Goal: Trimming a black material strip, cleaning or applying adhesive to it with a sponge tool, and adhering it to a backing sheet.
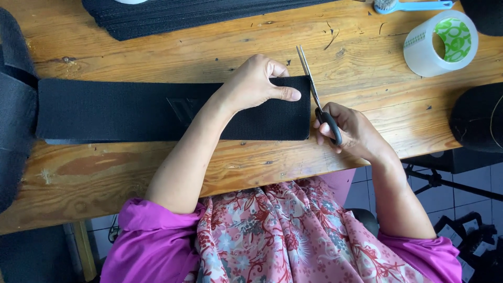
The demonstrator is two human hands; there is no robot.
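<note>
A wide black elastic strip [120,110] lies flat across the wooden table [209,47]. My left hand [257,84] presses down on its right end, thumb stretched along the fabric. My right hand [351,131] grips black-handled scissors [314,94], whose closed blades point away from me along the strip's right edge.
A stack of black strips [173,15] lies at the table's far side. A roll of clear tape [440,42] stands at the far right, beside a blue-handled tool [414,6]. Black fabric [479,118] rests at the right edge and more [13,105] at the left.
</note>
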